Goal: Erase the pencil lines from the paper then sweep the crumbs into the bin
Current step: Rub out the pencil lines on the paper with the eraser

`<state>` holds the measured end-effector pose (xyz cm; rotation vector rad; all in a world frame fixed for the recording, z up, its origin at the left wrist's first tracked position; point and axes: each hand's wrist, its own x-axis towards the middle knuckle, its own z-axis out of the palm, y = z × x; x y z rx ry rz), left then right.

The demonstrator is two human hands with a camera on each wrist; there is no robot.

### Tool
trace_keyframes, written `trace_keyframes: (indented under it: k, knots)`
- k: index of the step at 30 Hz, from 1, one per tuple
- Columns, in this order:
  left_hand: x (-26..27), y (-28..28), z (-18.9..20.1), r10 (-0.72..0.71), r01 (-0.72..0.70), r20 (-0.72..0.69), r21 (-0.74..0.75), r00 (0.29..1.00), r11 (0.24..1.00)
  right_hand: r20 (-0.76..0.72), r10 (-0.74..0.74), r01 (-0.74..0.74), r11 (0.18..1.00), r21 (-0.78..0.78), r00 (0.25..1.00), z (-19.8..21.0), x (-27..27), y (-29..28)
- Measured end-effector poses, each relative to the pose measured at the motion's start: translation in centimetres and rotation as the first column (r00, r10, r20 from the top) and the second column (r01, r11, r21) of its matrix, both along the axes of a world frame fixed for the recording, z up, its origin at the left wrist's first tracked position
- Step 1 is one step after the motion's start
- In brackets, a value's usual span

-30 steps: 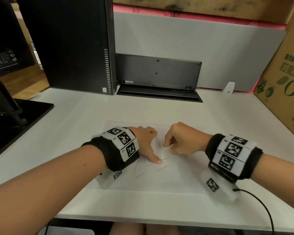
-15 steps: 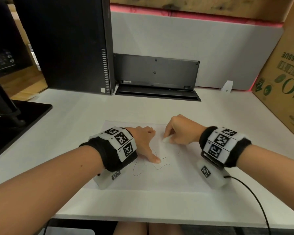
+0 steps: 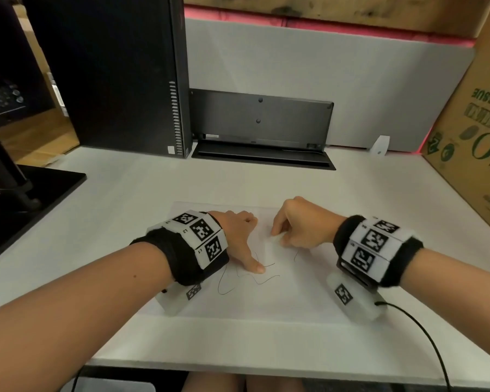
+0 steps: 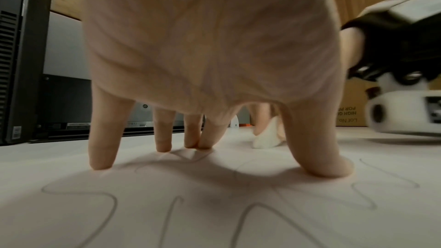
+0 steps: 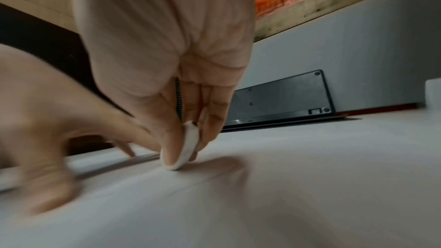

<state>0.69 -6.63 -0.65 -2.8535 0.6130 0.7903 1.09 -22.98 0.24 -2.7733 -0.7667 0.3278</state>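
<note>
R hand (image 3: 300, 224): pinches eraser (image 5: 188, 148), tip on paper (image 3: 280, 301).
L hand (image 3: 235, 236): fingers straight, pressing paper beside eraser.
Pencil lines (image 3: 238, 281): near L thumb.

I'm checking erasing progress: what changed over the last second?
The right hand, pinching the small white eraser, slid away from the body up the white paper sheet; the pencil squiggle near it looks shorter. The left hand stayed pressing the sheet.

Office desk or workstation: white rectangular desk (image 3: 266, 182) backed by a grey fabric partition panel (image 3: 351, 89). Black tower computer case (image 3: 119, 72) stands at the desk's far left, black keyboard (image 3: 262, 120) propped against the partition, brown cardboard tissue carton (image 3: 475, 131) at the right.
</note>
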Motion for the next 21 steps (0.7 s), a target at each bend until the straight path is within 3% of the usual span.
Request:
trace_keyframes:
  k: [5,8,14,21]
  knots:
    - [-0.2,0.1,-0.1,-0.001,0.001,0.012,-0.018,1.0,1.0,-0.01,0.012,-0.012,0.998,0.057,1.0,-0.1,-0.4,-0.2]
    - [-0.3,0.1,0.0,0.001,-0.001,0.009,-0.024,1.0,1.0,0.042,-0.037,0.036,0.999,0.028,0.998,0.3,1.0,0.0]
    - [-0.2,0.0,0.0,0.003,-0.002,0.005,-0.017,1.0,1.0,-0.04,0.03,-0.029,0.999,0.04,0.999,-0.1,-0.9,-0.3]
    - [-0.3,0.1,0.0,0.009,-0.009,0.011,-0.025,1.0,1.0,0.011,-0.006,0.005,1.0,0.028,1.0,-0.5,-0.1,-0.3]
